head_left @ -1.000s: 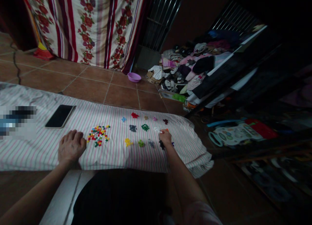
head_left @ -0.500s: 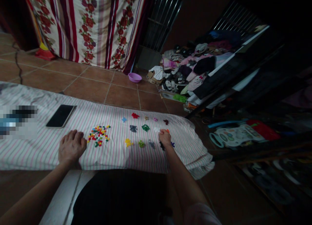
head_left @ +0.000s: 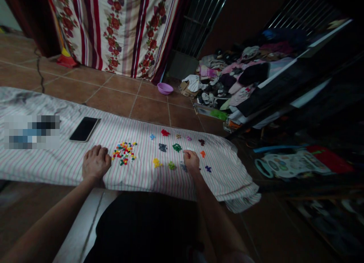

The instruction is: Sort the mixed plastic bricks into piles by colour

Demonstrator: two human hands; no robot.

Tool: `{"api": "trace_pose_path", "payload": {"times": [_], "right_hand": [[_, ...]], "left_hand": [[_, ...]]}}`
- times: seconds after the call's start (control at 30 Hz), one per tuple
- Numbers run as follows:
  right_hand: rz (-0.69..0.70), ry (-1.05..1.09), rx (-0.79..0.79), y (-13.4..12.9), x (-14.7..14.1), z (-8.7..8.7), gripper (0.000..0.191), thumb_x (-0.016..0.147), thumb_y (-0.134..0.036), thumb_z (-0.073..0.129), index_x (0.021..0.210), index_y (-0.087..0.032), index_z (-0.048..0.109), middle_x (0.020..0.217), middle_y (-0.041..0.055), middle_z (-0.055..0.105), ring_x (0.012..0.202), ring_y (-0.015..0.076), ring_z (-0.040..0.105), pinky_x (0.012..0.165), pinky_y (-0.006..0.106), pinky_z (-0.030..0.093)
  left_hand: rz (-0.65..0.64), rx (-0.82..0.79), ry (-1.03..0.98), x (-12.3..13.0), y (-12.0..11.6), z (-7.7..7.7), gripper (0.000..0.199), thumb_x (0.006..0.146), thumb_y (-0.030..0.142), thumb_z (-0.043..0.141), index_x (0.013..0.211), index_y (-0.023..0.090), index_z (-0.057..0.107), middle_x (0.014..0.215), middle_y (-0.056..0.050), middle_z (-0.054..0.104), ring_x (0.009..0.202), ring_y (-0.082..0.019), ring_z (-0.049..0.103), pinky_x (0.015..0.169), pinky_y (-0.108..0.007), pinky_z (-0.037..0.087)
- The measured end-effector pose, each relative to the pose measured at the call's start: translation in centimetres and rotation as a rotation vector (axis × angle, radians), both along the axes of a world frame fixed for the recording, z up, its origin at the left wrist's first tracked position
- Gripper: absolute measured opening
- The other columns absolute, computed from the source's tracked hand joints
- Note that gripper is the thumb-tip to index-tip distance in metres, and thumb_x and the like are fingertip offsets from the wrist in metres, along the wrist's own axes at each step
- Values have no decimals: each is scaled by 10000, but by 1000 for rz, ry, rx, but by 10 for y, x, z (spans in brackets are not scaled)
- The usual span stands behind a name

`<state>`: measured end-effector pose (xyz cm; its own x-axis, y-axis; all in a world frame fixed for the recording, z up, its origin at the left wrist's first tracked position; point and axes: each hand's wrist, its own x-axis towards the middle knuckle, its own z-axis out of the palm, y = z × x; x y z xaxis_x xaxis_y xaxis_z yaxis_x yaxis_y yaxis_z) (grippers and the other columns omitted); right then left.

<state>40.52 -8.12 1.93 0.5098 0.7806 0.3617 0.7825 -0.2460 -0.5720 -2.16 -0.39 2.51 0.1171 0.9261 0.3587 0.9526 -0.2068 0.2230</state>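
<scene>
My left hand (head_left: pixel 96 162) rests palm down on the striped cloth (head_left: pixel 119 179), fingers lying flat and holding nothing. Its thumb side is close to a mixed pile of small coloured beads (head_left: pixel 124 152). Further right, my right hand (head_left: pixel 192 160) has thumb and forefinger pinched together; anything between them is too small to make out. The pinch is just right of the green beads (head_left: pixel 176 147). Around it lie small heaps sorted by colour: dark grey beads (head_left: pixel 163 147), yellow beads (head_left: pixel 157 162), light green beads (head_left: pixel 171 165) and orange beads (head_left: pixel 203 154). My right hand and wrist partly cover heaps beneath.
Left of the mixed pile lies a phone (head_left: pixel 84 129), with a blurred-out patch (head_left: pixel 32 132) beyond it. Red beads (head_left: pixel 165 133) and brown beads (head_left: pixel 201 142) lie along the far side. Past the cloth, a purple basin (head_left: pixel 165 88) stands on the tiled floor.
My right hand has shifted left relative to the heaps, off the orange beads and towards the green ones. My left hand stays in place; the whole view has swung slightly left.
</scene>
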Motion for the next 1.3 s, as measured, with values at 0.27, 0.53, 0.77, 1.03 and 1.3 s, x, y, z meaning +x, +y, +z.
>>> {"api": "trace_pose_path", "payload": {"times": [0.27, 0.53, 0.77, 1.03, 1.3], "right_hand": [[255, 11, 74, 15, -63, 12, 261, 782, -205, 448, 809, -200, 708, 885, 76, 684, 873, 202, 627, 837, 336, 509], [553, 76, 36, 25, -139, 8, 260, 828, -173, 459, 878, -205, 712, 893, 61, 686, 864, 182, 638, 806, 311, 521], [697, 96, -28, 33, -183, 3, 252, 859, -148, 479, 903, -219, 716, 899, 41, 679, 863, 164, 629, 810, 295, 513], [699, 50, -99, 39, -205, -5, 244, 876, -163, 497, 969, -223, 715, 920, 42, 648, 863, 163, 613, 809, 284, 498], [624, -97, -129, 71, -221, -2, 225, 909, -207, 507, 923, -236, 730, 890, 55, 644, 883, 182, 583, 858, 302, 467]], "left_hand": [[6, 30, -12, 0, 1, -3, 324, 830, 271, 439, 1070, 174, 634, 1253, -147, 580, 1180, -293, 497, 991, -449, 341], [-24, 34, -66, -2, 3, -8, 314, 842, 262, 428, 1061, 161, 629, 1272, -161, 564, 1234, -299, 464, 1020, -456, 327], [-30, 66, -47, -4, 5, -13, 294, 824, 256, 460, 1046, 167, 632, 1256, -157, 577, 1237, -297, 471, 1031, -462, 328], [-25, 51, -62, -3, 5, -11, 305, 852, 260, 415, 1038, 150, 631, 1255, -167, 576, 1247, -298, 464, 1041, -449, 322], [-24, 51, -51, -3, 6, -14, 309, 855, 265, 403, 1037, 150, 625, 1261, -170, 572, 1248, -297, 460, 1050, -453, 313]]}}
